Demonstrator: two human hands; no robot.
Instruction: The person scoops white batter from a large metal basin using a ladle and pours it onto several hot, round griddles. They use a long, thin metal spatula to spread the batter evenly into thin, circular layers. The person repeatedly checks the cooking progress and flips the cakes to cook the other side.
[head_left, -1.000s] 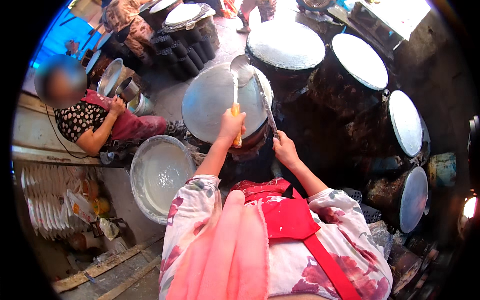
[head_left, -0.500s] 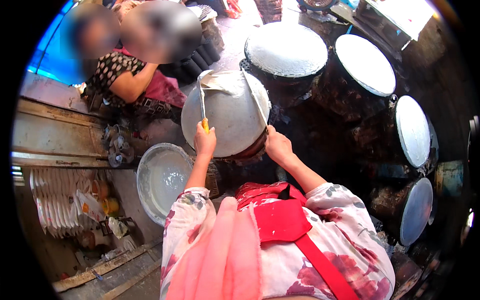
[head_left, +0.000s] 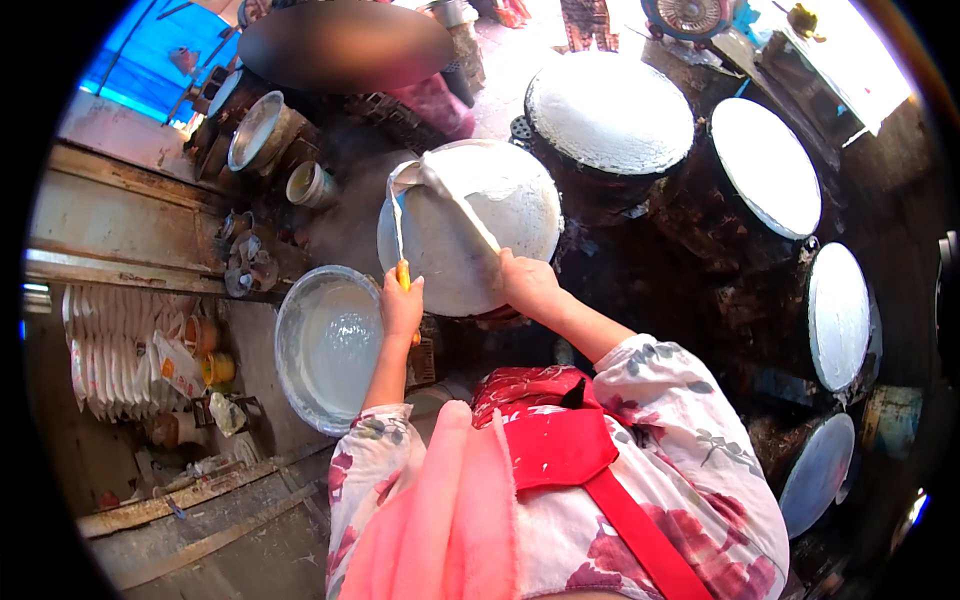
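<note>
In front of me a round griddle (head_left: 470, 215) carries a thin pale layer. My left hand (head_left: 401, 312) is closed around the yellow handle of a long, narrow, white-smeared spatula (head_left: 398, 225), which points away from me over the griddle's left part. The spatula's far end meets a lifted fold of a thin white sheet (head_left: 450, 190). This fold slants from there to the griddle's near right edge, where my right hand (head_left: 528, 284) pinches its end. My right fingertips are partly hidden. A large basin of white batter (head_left: 335, 350) stands beside my left hand.
More round, white-covered griddles (head_left: 612, 110) on dark stoves curve around my right side. A person with a pink garment (head_left: 432, 105) sits beyond my griddle. At far left are a small bucket (head_left: 308, 186), a bowl (head_left: 257, 130) and hanging white items (head_left: 100, 345). A fan (head_left: 690, 15) stands at the back.
My right hand has moved slightly left and inward, bringing the sheet's fold across the griddle toward the middle. My left hand keeps the spatula. The view has shifted a little.
</note>
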